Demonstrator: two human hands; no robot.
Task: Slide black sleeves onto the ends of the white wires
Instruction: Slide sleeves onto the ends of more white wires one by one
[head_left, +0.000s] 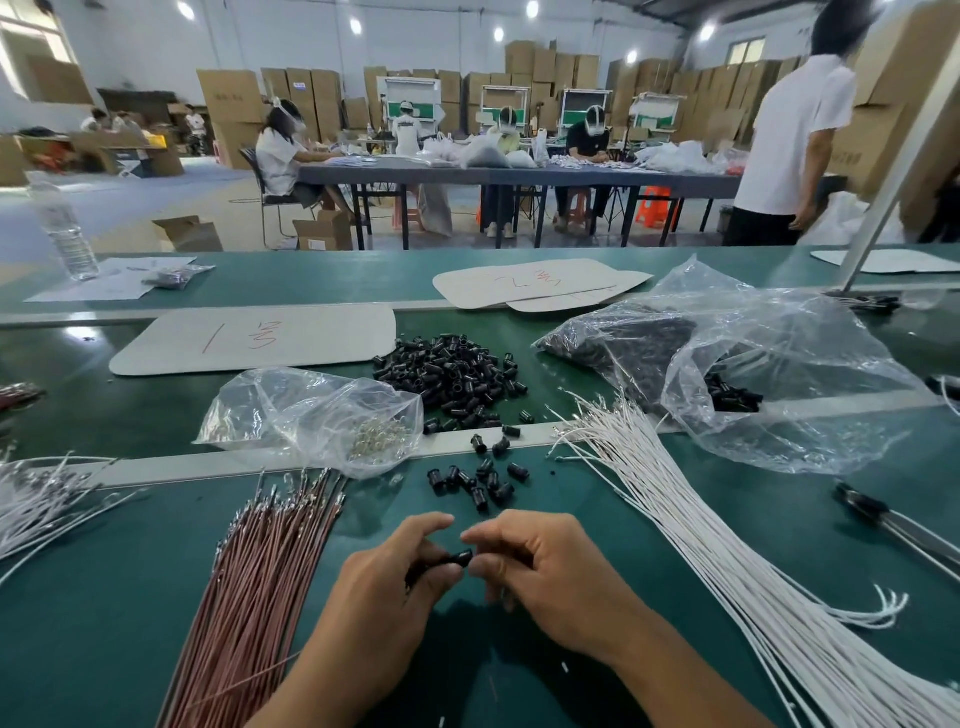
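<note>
- White walls (130, 31), window (31, 47) upper left.
- Round ceiling lights (532, 9), lit.
- Cardboard boxes (550, 67) stacked high along back wall.
- Long dark table (519, 176) mid-room, seated workers (280, 156) alongside.
- Pale grey floor (130, 202).

Your left hand (395, 577) and right hand (540, 566) meet near the desk's (104, 623) front edge, a sleeve (460, 559) between them. A loose cluster (475, 483) lies just beyond, the sleeve pile (452, 379) behind it. The left wire bundle (260, 587) and right wire bundle (675, 509) flank you.

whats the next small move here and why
Probably free the right hand and reach for one wire from the white wire bundle: both it and the left hand pinch a black sleeve, and no white wire shows in either hand.
</note>
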